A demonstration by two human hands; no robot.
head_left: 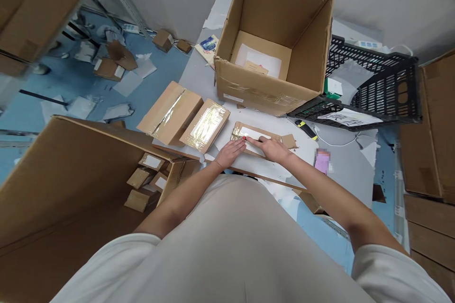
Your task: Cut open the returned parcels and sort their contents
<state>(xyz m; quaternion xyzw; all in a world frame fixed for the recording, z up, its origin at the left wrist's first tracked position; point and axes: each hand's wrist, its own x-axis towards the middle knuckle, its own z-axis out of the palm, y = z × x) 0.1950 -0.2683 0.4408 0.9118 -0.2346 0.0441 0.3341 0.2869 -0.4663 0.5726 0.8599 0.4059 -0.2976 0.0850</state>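
My left hand (229,153) lies with its fingers stretched out over the near left edge of a small flat cardboard box (256,134). This box has a white label and shiny tape at its left end. Over the same box my right hand (273,148) is closed, its index finger reaching toward the taped end. A dark bit shows at its thumb and a small red spot by the fingertip; what it holds is too small to make out. To the left stand a taped carton with a white label (208,123) and a larger plain carton (172,110).
A tall open carton (266,86) stands behind, beside a black plastic crate (377,80). A black-and-yellow tool (306,129) and a pink item (322,162) lie right on the table (350,170). A big open carton (88,151) at left holds several small boxes.
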